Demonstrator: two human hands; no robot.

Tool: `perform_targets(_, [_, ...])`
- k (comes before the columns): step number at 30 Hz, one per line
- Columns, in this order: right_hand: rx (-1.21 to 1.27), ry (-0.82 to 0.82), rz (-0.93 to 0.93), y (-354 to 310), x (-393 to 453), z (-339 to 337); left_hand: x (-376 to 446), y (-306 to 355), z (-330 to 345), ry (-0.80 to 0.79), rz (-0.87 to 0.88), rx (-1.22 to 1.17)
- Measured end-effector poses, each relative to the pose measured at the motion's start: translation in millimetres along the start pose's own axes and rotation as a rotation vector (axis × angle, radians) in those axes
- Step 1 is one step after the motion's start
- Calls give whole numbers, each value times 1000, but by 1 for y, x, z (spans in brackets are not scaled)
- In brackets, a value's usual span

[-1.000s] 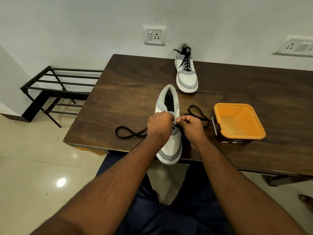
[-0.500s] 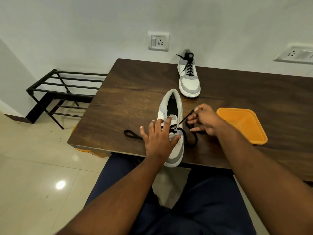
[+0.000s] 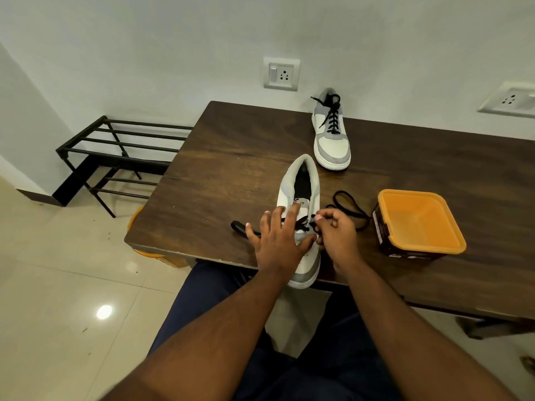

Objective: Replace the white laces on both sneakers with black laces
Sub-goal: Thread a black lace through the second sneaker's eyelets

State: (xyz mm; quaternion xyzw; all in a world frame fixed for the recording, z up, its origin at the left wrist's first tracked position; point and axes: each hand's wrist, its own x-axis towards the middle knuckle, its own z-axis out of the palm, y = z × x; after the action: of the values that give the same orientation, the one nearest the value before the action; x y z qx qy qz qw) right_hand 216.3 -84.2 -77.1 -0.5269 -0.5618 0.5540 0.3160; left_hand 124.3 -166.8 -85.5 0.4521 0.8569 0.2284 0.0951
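Observation:
A white and grey sneaker [image 3: 301, 186] lies at the table's near edge, toe toward me. My left hand [image 3: 278, 241] presses flat on its front with fingers spread. My right hand [image 3: 335, 235] pinches the black lace [image 3: 350, 208] right beside the eyelets. One lace end loops on the table to the right, the other end trails out to the left of the shoe. A second sneaker [image 3: 331, 134], laced in black, stands at the far edge by the wall.
An orange square tub [image 3: 419, 224] stands on the dark wooden table [image 3: 231, 157] right of my hands. A black metal rack [image 3: 115, 151] sits on the floor to the left. Wall sockets [image 3: 280, 73] are behind the table. My legs are under the table edge.
My right hand came back from the right, where it had pulled the lace out, to the eyelets. The lace loop now lies slack on the table. My left hand stays flat on the shoe.

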Motion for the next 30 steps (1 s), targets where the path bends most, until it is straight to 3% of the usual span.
perform_targets(7, [-392,-116,-217,-8,12,-9,-1,-1,3,12,-17,8])
perform_targets(12, [-963,-211,-532,-22,26,-27,0,-1,3,8,-24,4])
perform_targets(16, [-1266,-4,-569,-47,53,-54,-1,-3,1,-3,-21,9])
perform_targets(20, [-1178,181,-516,-65,62,-63,-1,-3,1,10,-22,9])
perform_targets(22, [-1040,117,-517,-57,52,-51,-2,-4,2,18,-23,8])
perform_targets(26, [-776,-166,-464,-23,27,-26,1,-4,5,42,-16,4])
perform_targets(30, [-720,-188,-467,-6,19,-19,1,-5,5,16,-17,19])
